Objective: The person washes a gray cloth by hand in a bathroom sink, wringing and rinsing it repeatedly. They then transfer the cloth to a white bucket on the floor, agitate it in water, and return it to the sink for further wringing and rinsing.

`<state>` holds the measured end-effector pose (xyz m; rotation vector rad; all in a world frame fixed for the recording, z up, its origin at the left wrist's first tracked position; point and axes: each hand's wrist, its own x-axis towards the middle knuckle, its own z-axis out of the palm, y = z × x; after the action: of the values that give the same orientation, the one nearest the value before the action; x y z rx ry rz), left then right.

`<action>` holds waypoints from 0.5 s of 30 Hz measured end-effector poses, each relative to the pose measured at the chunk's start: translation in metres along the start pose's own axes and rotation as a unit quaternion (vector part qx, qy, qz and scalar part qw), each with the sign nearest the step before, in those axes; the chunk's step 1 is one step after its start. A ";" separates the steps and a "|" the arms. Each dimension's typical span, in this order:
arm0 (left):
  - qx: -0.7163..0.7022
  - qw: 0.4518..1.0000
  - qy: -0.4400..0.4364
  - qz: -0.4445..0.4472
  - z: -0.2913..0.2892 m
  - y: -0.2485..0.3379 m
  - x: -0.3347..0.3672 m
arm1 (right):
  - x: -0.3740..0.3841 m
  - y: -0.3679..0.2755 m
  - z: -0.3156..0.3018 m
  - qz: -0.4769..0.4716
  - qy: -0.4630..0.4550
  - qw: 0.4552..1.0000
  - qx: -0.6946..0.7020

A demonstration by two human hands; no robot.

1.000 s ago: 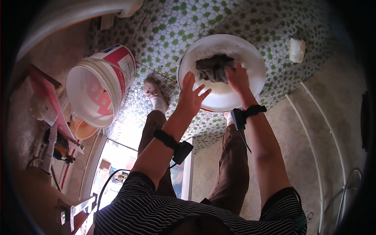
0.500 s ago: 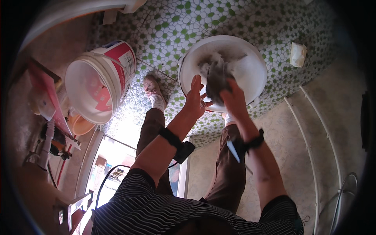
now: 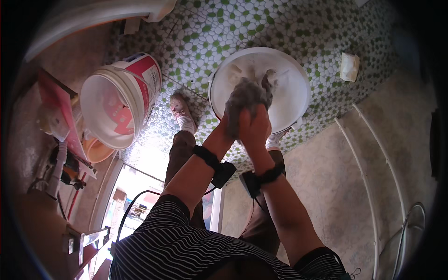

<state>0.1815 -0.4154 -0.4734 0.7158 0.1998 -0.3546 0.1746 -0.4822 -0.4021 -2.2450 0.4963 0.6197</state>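
A wet, dark grey cloth [image 3: 247,94] with suds on it is bunched between my hands, over the near part of a round white bucket [image 3: 302,88]. My right hand [image 3: 255,128] is closed on its near end, knuckles up. Against the left side of the cloth, my left hand [image 3: 223,133] grips it too, its fingers largely hidden by the fabric. Part of the cloth hangs toward the whitish, sudsy water [image 3: 287,95] inside the bucket.
A white-and-red bucket [image 3: 109,109] lies tilted at the left, its mouth toward me. An orange basin [image 3: 97,150] is behind it. A pale wrapped block [image 3: 349,66] lies on the pebble-patterned floor at right. White pipes [image 3: 364,163] run along the right wall.
My right hand has moved left, close to my left hand. My left hand, open before, has closed on the cloth. The cloth has shifted left and is bunched tighter.
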 end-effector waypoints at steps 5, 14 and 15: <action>-0.152 0.903 0.354 -0.188 0.019 0.008 -0.011 | 0.054 0.050 0.007 0.074 0.012 0.996 -0.053; -0.152 0.892 0.414 -0.097 -0.003 0.022 -0.022 | 0.112 0.113 -0.023 0.026 -0.026 0.994 -0.099; -0.136 0.890 0.422 -0.109 0.001 0.021 -0.026 | 0.112 0.123 -0.018 -0.023 -0.035 0.993 -0.114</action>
<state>0.1657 -0.3948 -0.4526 0.5292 1.1441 -0.1996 0.2069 -0.5931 -0.5232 -2.4316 0.3526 0.7622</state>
